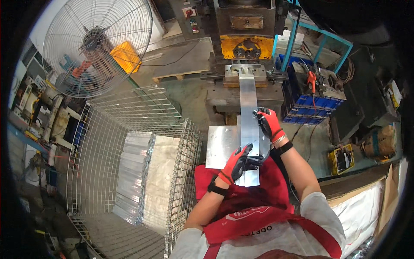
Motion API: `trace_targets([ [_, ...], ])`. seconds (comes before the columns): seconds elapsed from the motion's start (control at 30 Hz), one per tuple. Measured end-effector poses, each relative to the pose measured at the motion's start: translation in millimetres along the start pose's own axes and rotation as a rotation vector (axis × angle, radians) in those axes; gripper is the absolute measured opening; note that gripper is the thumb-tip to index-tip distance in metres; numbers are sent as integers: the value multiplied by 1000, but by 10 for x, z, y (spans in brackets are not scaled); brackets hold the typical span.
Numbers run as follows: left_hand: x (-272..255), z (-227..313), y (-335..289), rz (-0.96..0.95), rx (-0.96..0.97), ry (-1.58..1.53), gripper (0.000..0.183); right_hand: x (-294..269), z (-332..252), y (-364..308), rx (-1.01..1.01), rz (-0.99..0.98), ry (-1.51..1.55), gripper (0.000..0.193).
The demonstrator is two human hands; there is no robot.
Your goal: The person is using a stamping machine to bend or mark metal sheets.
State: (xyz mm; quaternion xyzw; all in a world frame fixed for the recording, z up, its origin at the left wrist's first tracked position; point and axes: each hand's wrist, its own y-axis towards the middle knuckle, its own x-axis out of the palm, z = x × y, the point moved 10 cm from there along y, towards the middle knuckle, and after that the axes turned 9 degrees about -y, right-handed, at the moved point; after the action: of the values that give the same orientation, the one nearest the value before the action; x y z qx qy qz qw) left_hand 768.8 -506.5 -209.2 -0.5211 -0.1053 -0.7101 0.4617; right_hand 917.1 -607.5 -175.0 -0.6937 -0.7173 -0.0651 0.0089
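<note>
A long flat metal strip [248, 101] runs from the die [246, 70] of a press toward my body. Its far end lies at the die and its near end is by my left hand. My left hand [238, 164], in a red and black glove, is closed on the strip's near end, thumb over the top. Farther up, my right hand [269, 123], gloved alike, pinches the strip's right edge. More metal strips [248, 178] lie beneath, above my red apron, next to a wider shiny metal plate [221, 144]. Some fingertips are hidden.
A wire mesh basket [97, 181] with stacked metal strips [131, 177] stands at the left, below a large fan [97, 43]. Blue crates [308, 110] bear a red air gun [312, 81] at the right. A yellow basket [341, 159] sits nearer on that side.
</note>
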Motion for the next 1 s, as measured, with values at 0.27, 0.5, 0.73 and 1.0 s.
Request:
trace_targets([
  [0.27, -47, 287, 136, 105, 105, 107, 36, 23, 116, 146, 109, -1, 9, 17],
  [0.5, -85, 389, 184, 125, 212, 106, 31, 92, 28, 200, 105, -4, -11, 21],
  [0.73, -176, 420, 368, 165, 228, 103, 29, 116, 102, 225, 69, 25, 55, 16],
  [1.0, -180, 334, 527, 107, 322, -54, 19, 161, 224, 43, -94, 28, -179, 16],
])
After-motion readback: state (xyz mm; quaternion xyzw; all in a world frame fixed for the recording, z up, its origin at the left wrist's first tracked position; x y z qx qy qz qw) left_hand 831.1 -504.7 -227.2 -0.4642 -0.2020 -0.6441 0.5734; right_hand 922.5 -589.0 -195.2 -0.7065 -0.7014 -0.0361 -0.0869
